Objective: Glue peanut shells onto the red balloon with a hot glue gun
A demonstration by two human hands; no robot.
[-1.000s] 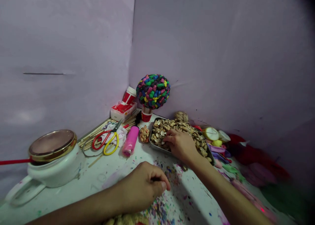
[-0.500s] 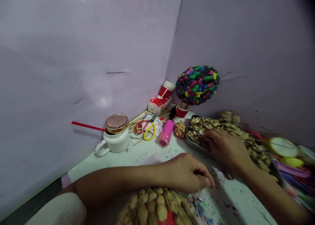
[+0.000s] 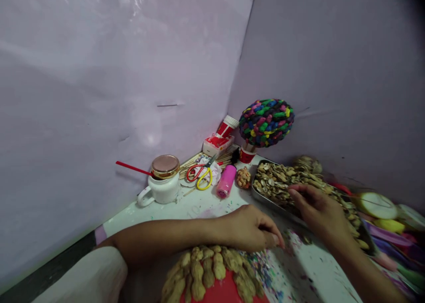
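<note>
Head view, corner of a white table (image 3: 172, 208) flecked with paint, lilac walls on two sides.

Left hand (image 3: 253, 228): rests low over the table just beyond a red dome (image 3: 226, 293); fingers curled in, thumb pressed to the forefinger, grip narrow; whether anything small sits in the pinch, cannot tell. Forearm lies across the near edge, just behind the dome.

Red dome: at the bottom edge of the frame, partly cut off; whole peanuts (image 3: 208, 267) lie in rows over its upper face, touching one another.

Right hand (image 3: 319, 211): over the near right part of a metal tray (image 3: 269, 204); back of hand toward the camera, fingers stretched left with the tips down among the peanut shells (image 3: 275, 179); palm side hidden, so cannot tell whether it grips a shell or is slack.

Peanut shells: heaped in the tray, filling it to the rim; the tray stands right of centre, near the right wall.

Around: small pile of nuts (image 3: 244, 178) just left of the tray; pink cylinder (image 3: 226, 182) lying beside that pile; scissors (image 3: 199, 174) with red and yellow handles on a bundle of wooden sticks (image 3: 189, 162); white pot (image 3: 162, 189) with a copper-coloured lid, a red stick (image 3: 133, 167) jutting from it to the left; multicoloured ball (image 3: 266, 122) mounted above a red cup (image 3: 246, 155) in the corner; bright blurred items at the far right, not identifiable.
</note>
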